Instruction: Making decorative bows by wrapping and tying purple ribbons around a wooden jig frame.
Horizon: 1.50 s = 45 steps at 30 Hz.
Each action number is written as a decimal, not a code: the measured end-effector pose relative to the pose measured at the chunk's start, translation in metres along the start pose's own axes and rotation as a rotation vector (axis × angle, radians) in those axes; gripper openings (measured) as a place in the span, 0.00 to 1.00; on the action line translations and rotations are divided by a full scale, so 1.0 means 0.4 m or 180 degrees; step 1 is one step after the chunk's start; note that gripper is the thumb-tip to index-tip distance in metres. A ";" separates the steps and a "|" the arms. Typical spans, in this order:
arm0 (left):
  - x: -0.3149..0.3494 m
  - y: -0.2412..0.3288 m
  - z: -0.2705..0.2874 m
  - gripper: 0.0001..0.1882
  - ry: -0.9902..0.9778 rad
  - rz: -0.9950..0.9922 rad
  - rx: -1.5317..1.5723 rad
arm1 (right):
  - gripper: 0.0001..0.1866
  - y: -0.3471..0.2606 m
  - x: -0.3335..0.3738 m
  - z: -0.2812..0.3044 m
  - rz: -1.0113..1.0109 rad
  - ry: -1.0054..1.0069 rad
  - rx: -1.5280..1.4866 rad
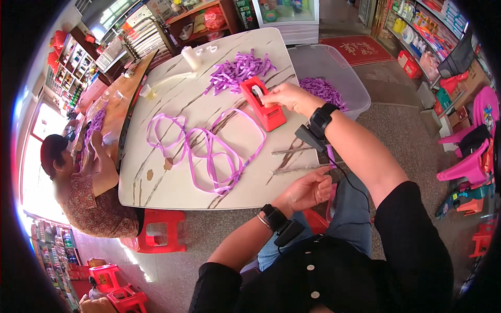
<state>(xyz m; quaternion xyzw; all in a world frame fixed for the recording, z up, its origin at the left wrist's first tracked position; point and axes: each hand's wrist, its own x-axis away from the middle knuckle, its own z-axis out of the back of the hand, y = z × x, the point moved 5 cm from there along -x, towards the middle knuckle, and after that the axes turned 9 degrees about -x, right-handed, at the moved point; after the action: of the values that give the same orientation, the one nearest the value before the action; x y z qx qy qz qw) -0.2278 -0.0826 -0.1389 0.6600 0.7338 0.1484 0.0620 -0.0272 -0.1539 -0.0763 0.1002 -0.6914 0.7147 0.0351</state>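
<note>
My right hand (292, 98) reaches to a red tape dispenser (270, 119) on the table. Its fingers are pinched together by the white tape roll (257, 92); whether a piece of tape is between them is too small to tell. By the table's near right edge, my left hand (309, 192) is closed, with a purple ribbon (331, 155) at its fingertips. Two thin metal rods (292, 151) lie on the table just above this hand. Long loops of lilac ribbon (209, 151) are spread left of the dispenser.
A heap of folded purple ribbon pieces (237, 70) lies behind the dispenser. Beside the table stands a clear plastic bin (357, 86) with more pieces. A white bottle (191, 57) and a small cup (147, 92) are at the far left. Another person (94, 193) sits at left.
</note>
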 end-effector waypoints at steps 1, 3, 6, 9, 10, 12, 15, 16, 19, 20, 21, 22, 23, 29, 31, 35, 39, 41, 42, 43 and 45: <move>-0.004 -0.001 -0.002 0.20 -0.0029 0.0008 -0.0017 | 0.12 -0.003 0.001 0.008 0.0028 0.0103 -0.0227; 0.000 0.000 0.000 0.19 -0.0037 -0.0009 -0.0011 | 0.12 -0.036 0.039 -0.005 -0.0064 0.0011 -0.0229; 0.000 0.003 -0.004 0.14 -0.0004 -0.0016 0.0003 | 0.11 -0.022 0.096 -0.012 -0.0178 -0.0091 -0.0104; -0.003 0.002 0.001 0.04 -0.0029 -0.0047 -0.0068 | 0.10 0.036 0.150 -0.028 -0.0443 -0.0218 -0.0390; -0.003 -0.001 0.004 0.02 -0.0059 0.0009 -0.0037 | 0.09 0.050 0.164 -0.032 -0.0461 -0.0183 -0.0379; 0.001 -0.004 0.005 0.03 -0.0080 0.0056 0.0004 | 0.09 0.068 0.176 -0.037 -0.0490 -0.0162 -0.0371; 0.002 -0.003 0.008 0.03 0.0093 0.0064 -0.0145 | 0.09 0.093 0.171 -0.023 -0.0412 -0.0014 -0.0171; -0.002 -0.002 0.000 0.02 0.0005 0.0007 -0.0171 | 0.10 0.110 0.156 -0.008 -0.0120 0.0039 -0.0065; -0.001 -0.001 -0.008 0.02 -0.0009 -0.0053 -0.0146 | 0.11 0.111 0.128 0.008 0.0304 0.0297 0.0558; 0.000 -0.003 -0.007 0.02 0.0047 -0.0042 -0.0098 | 0.10 0.101 0.126 0.013 0.0436 0.0523 0.1084; -0.001 -0.003 -0.007 0.02 0.0057 -0.0035 -0.0093 | 0.10 0.099 0.124 0.015 0.0429 0.0523 0.1073; 0.001 -0.001 -0.003 0.04 0.0094 -0.0046 -0.0097 | 0.10 0.072 0.132 0.006 0.0439 0.0669 0.1508; 0.000 -0.003 -0.001 0.08 0.0121 -0.0040 -0.0098 | 0.09 0.053 0.144 0.006 0.0439 0.0830 0.1945; -0.003 0.000 0.007 0.17 0.0000 -0.0003 -0.0168 | 0.10 0.058 0.178 0.081 0.0946 0.0558 0.2350; 0.000 -0.004 0.006 0.14 -0.0058 -0.0039 -0.0137 | 0.11 0.059 0.210 0.103 0.0900 -0.0518 0.1072; 0.003 0.002 0.001 0.17 0.0055 -0.0039 -0.0252 | 0.13 0.057 0.319 0.155 0.0103 -0.1067 0.0951; 0.003 0.005 -0.009 0.17 0.0117 -0.0021 -0.0211 | 0.12 0.126 0.364 0.165 -0.0464 -0.1434 0.1276; 0.005 0.004 -0.008 0.17 0.0127 -0.0035 -0.0244 | 0.12 0.135 0.370 0.158 -0.0457 -0.1514 0.1519; 0.005 0.005 -0.008 0.18 0.0133 -0.0062 -0.0273 | 0.12 0.132 0.371 0.155 -0.0450 -0.1508 0.1515; 0.004 0.003 -0.007 0.18 0.0134 -0.0050 -0.0278 | 0.12 0.125 0.373 0.152 -0.0426 -0.1458 0.1658; 0.001 0.002 -0.007 0.18 0.0127 -0.0043 -0.0262 | 0.12 0.124 0.371 0.150 -0.0400 -0.1396 0.1797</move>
<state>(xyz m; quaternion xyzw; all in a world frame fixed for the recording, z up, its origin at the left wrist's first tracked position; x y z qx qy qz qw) -0.2279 -0.0824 -0.1359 0.6489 0.7326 0.1912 0.0755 -0.1760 -0.2290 -0.0950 0.2992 -0.4504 0.8353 -0.0992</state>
